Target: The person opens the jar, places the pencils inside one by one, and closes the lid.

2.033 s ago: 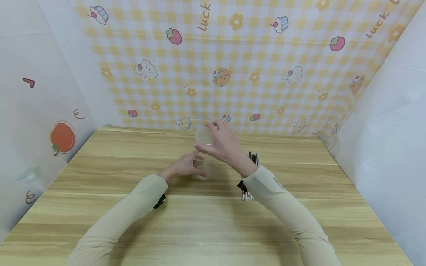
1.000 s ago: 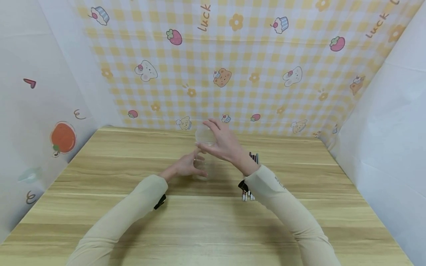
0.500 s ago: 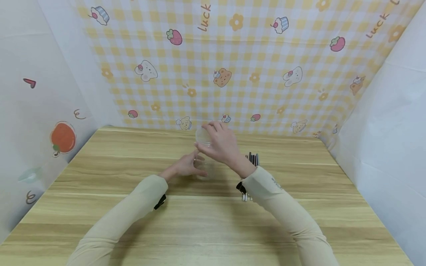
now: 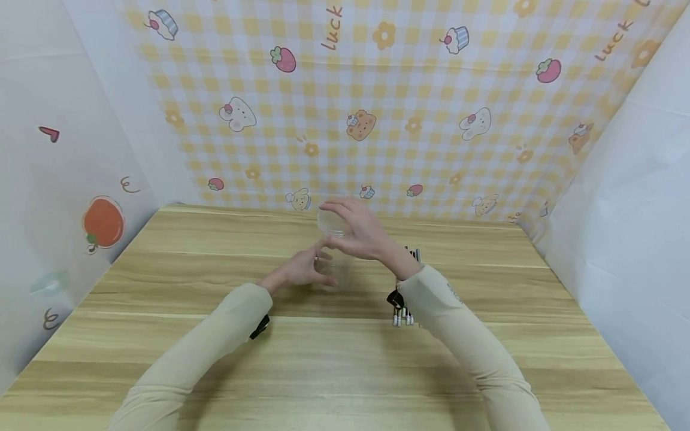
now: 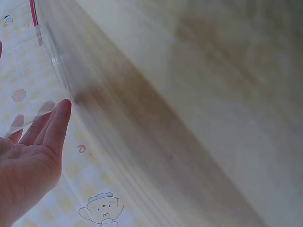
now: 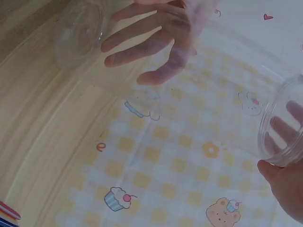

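A tall, clear plastic jar (image 4: 336, 272) stands upright on the table, so see-through that its outline is faint in the head view. Around its lower part my left hand (image 4: 302, 267) is wrapped, thumb on the near side and fingers behind. On top sits a round clear lid (image 4: 331, 222), which my right hand (image 4: 360, 230) grips by its rim between thumb and fingers. The right wrist view shows the jar's base (image 6: 80, 33), the left fingers (image 6: 142, 49) through its wall and the lid (image 6: 279, 132). Whether lid and jar are fastened, I cannot tell.
Several slim pens (image 4: 414, 254) lie side by side on the wooden table (image 4: 323, 371), partly covered by my right forearm. Their light-coloured ends (image 4: 403, 318) show nearer me. A yellow checked cloth (image 4: 323, 90) hangs behind the table.
My right hand has turned back and forth at the lid, its fingers shifting along the rim and its wrist rocking above the pens. The left hand and jar have stayed put.
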`<state>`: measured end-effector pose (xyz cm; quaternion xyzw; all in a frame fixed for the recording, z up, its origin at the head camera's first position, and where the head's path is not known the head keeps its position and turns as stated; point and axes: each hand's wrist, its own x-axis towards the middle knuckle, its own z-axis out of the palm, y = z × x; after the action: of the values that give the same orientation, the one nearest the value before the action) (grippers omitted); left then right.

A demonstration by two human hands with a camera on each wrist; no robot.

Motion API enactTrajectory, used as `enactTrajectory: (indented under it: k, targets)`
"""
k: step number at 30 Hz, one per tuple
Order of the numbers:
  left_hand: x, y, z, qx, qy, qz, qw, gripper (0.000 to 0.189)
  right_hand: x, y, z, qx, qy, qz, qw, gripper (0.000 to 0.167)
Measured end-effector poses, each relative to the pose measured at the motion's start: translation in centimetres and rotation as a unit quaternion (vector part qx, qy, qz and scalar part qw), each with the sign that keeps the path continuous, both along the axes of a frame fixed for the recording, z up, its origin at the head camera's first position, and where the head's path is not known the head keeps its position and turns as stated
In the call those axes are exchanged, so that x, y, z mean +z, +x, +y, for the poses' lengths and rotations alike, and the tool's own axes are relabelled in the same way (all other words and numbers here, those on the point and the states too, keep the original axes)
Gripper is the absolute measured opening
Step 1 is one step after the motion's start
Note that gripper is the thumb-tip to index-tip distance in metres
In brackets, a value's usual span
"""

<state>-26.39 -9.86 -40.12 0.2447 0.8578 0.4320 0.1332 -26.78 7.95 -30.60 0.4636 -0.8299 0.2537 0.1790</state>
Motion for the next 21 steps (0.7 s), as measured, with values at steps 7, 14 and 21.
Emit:
enactTrajectory:
  k: [7, 14, 21]
  targets:
    - [0.1, 0.1, 0.1, 0.010, -0.003, -0.005, 0.9999, 0.088, 0.2, 0.5, -0.4, -0.065, 0.017, 0.013, 0.9976, 0.060]
    - [-0.1, 0.2, 0.0, 0.020, -0.007, -0.019, 0.9996, 0.093, 0.2, 1.9, -1.8, -0.204, 0.093, 0.066, 0.9723, 0.066]
    - [-0.1, 0.0, 0.1, 0.014, -0.005, -0.017, 0.9997, 0.098, 0.0, 1.5, -1.8, -0.197, 0.083, 0.097, 0.9720, 0.058]
